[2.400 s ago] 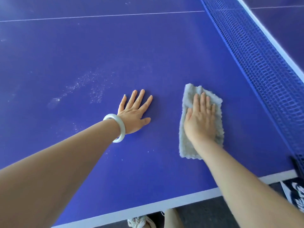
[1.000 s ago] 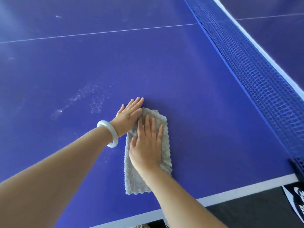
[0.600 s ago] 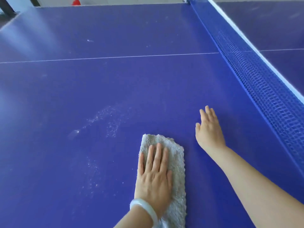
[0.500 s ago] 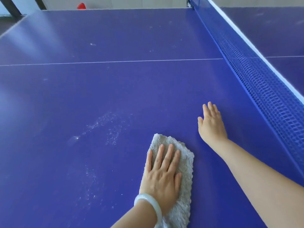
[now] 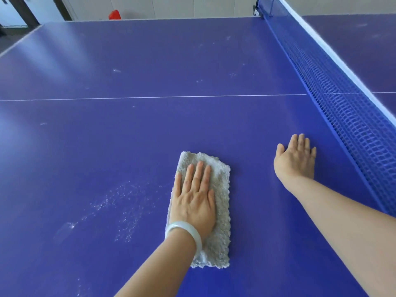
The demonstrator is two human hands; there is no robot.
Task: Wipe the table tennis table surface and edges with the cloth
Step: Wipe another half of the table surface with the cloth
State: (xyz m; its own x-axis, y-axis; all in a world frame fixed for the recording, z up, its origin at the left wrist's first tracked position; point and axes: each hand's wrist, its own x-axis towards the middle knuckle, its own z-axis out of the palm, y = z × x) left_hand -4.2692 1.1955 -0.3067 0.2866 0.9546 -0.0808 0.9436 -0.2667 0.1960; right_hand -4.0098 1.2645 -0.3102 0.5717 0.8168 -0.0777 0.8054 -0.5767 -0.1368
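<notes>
Mid-table, one cloth [image 5: 221,189] lies flat under the left hand [image 5: 192,204], fingers straight, pressing. It swapped over from the right hand [image 5: 294,159] about a second back. The right now rests flat and empty on the table [image 5: 150,136] by the one net [image 5: 353,125]. One dust patch [image 5: 115,202] just left of the cloth is probably next.

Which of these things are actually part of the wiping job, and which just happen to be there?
Part of the job:
- grey cloth
- left hand, pressing flat on the cloth
- blue table
- white dusty smear, left of the cloth

Just there:
- right hand, resting flat on the table
- net
- white bracelet
- red object, beyond the far edge
</notes>
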